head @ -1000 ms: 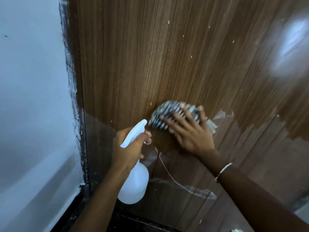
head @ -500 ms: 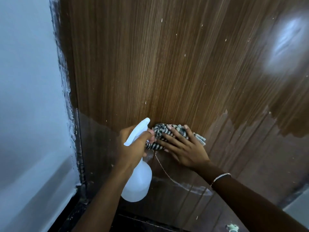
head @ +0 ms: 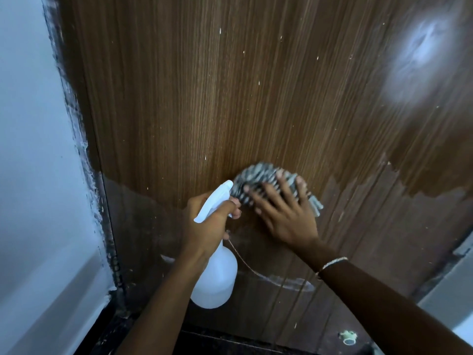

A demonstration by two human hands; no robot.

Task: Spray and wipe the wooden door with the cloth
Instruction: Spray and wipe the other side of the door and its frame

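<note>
Spread right grip [head: 286,213] presses the striped cloth [head: 258,176] onto the wooden door [head: 230,98]. Left grip [head: 207,224] clutches the spray bottle [head: 215,280] just beside it.

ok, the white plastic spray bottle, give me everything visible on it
The white plastic spray bottle has a rounded, slightly translucent body and an opaque white trigger head. The left hand grips its neck, fingers curled round the trigger area. It is roughly upright, nozzle aimed at the brown wooden door, the tip right beside the grey striped cloth. No spray or fill level is visible; only the hand plainly touches it.
</note>
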